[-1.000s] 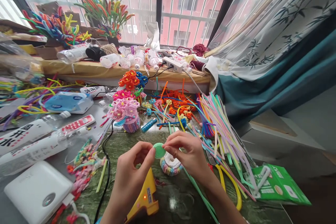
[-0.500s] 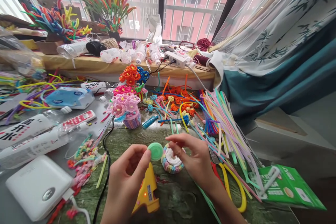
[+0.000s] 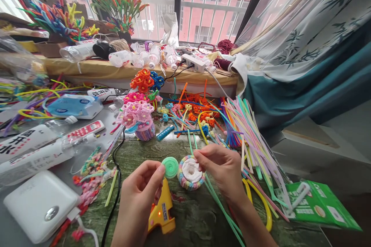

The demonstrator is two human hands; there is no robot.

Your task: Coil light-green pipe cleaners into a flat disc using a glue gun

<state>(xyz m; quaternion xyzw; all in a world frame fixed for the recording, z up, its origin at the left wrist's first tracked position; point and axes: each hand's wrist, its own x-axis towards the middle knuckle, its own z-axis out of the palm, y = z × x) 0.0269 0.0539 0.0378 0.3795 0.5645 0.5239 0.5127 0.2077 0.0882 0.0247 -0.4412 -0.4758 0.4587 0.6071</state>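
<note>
A green coiled disc (image 3: 170,167) is pinched between the thumb and fingers of my left hand (image 3: 142,193). Just right of it stands a small round pot (image 3: 183,180) with a pastel, multicoloured wall and white filling on top. My right hand (image 3: 222,168) has its thumb and index finger pressed together at the pot's right rim; what they grip, if anything, is too small to make out. Beneath my left hand lies a yellow glue gun (image 3: 165,208) with a glowing orange light. Green stems (image 3: 223,204) run behind and under my right hand.
Behind stand a pink flower pot (image 3: 145,129) and a blue tube (image 3: 165,132). Bundled pipe cleaners (image 3: 252,135), yellow-handled scissors (image 3: 265,204) and a green packet (image 3: 324,204) are on the right. A white power bank (image 3: 40,204), bottles (image 3: 34,162) and a black cable (image 3: 117,162) are on the left.
My right hand has moved slightly right, uncovering more of the pot's white top, and its fingertips have closed together. The green disc has turned to show its coiled face.
</note>
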